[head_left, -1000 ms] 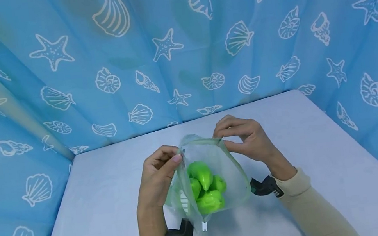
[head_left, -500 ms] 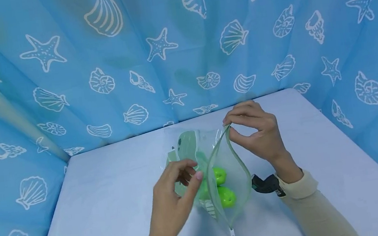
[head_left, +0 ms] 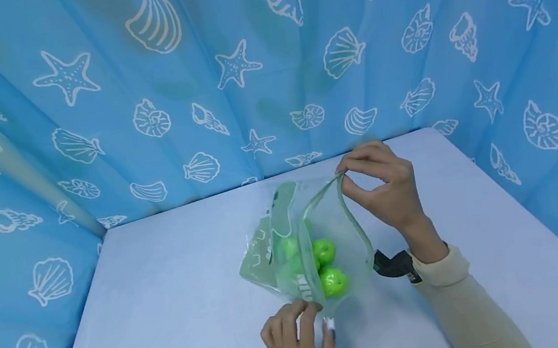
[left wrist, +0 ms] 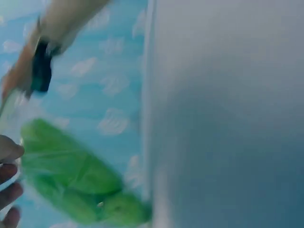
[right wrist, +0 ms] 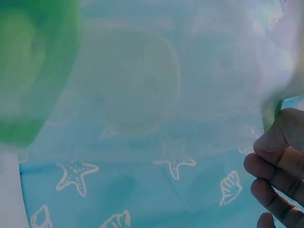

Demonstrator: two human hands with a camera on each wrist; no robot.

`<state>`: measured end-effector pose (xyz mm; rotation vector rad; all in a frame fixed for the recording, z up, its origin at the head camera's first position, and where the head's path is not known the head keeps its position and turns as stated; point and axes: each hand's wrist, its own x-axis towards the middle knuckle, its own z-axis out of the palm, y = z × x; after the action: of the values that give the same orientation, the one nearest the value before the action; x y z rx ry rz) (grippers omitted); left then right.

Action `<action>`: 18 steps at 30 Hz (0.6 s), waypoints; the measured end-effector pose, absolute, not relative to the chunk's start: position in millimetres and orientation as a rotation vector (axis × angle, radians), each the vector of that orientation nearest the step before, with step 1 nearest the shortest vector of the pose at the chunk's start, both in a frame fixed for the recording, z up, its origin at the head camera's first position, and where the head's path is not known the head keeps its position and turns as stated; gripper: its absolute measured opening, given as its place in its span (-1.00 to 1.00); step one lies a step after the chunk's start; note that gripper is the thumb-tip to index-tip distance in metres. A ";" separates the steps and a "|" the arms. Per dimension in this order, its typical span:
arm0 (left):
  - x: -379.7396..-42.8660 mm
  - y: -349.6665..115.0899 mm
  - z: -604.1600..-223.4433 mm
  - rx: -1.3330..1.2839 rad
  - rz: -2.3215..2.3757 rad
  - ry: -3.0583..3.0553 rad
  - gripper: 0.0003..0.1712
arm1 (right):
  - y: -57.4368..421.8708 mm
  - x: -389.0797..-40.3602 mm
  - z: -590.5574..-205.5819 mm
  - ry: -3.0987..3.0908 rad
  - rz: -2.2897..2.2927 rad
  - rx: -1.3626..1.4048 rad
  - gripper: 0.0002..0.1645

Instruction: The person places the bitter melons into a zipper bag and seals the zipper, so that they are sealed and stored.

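A clear green-edged slider zip bag (head_left: 289, 254) stands with its mouth facing right, and several bright green bell-pepper-like vegetables (head_left: 333, 281) lie inside. My right hand (head_left: 382, 184) pinches the far corner of the bag's rim between thumb and fingertips; the same pinch shows in the right wrist view. At the near end of the rim is a small white slider (head_left: 330, 323). My left hand (head_left: 299, 337) is beside that end, fingers loosely bent, thumb and index apart about the slider. Whether it touches the slider is hard to tell. The left wrist view is blurred.
A white table (head_left: 166, 280) lies under the bag. Blue curtains (head_left: 229, 110) with white shells and starfish stand behind and at both sides. A black wrist camera (head_left: 394, 264) sits on the right wrist near the bag.
My left hand let go of the rim and moved down toward the slider end. My right hand shifted right and away, still pinching the rim, and the bag turned and its mouth narrowed.
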<state>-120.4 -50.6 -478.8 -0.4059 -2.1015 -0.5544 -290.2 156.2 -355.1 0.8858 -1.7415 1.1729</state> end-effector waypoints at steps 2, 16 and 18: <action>-126.8 -63.6 -465.0 -0.390 -0.649 -2.051 -0.77 | 160.7 -292.5 -359.3 -1.754 1.172 0.868 -0.82; -179.8 -131.8 -369.9 -0.297 -0.854 -1.974 -0.79 | 175.3 -288.7 -361.6 -1.985 1.764 0.917 -0.62; -187.5 -134.9 -366.1 -0.329 -0.869 -1.977 -0.81 | 175.3 -288.9 -359.4 -1.981 1.777 0.890 -0.64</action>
<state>-187.5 -134.9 -366.1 -0.3294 -1.9774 -0.8695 -288.9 175.3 -359.4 0.8899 -1.9806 1.7767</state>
